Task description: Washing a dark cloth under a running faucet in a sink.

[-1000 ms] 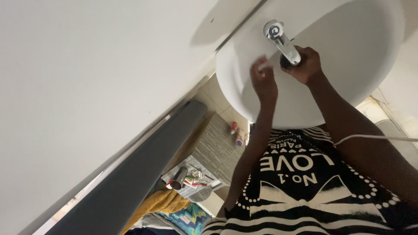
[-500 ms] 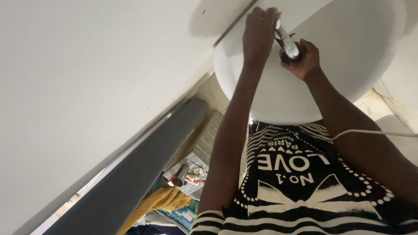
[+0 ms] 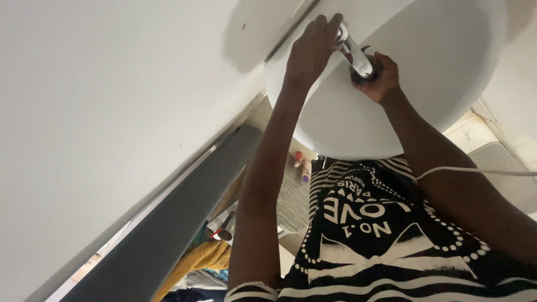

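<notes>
A white round sink [image 3: 447, 84] fills the top of the view, with a chrome faucet [image 3: 356, 57] at its back edge. My left hand [image 3: 312, 49] is closed over the faucet's lever at the top of the tap. Just below the spout, my right hand [image 3: 382, 75] grips a small dark object [image 3: 361, 77], mostly hidden by the fingers. Both arms reach up from my black-and-white striped shirt [image 3: 380, 240].
A white wall [image 3: 112, 100] runs along the left, with a dark grey strip [image 3: 179, 223] beside it. Small bottles [image 3: 302, 162] stand on the floor under the sink. A yellow cloth [image 3: 196, 260] lies lower left. A white cable [image 3: 475, 170] crosses my right arm.
My left hand rose from the basin to the faucet lever and stays closed on it. My right hand has stayed under the spout. The view shifted slightly.
</notes>
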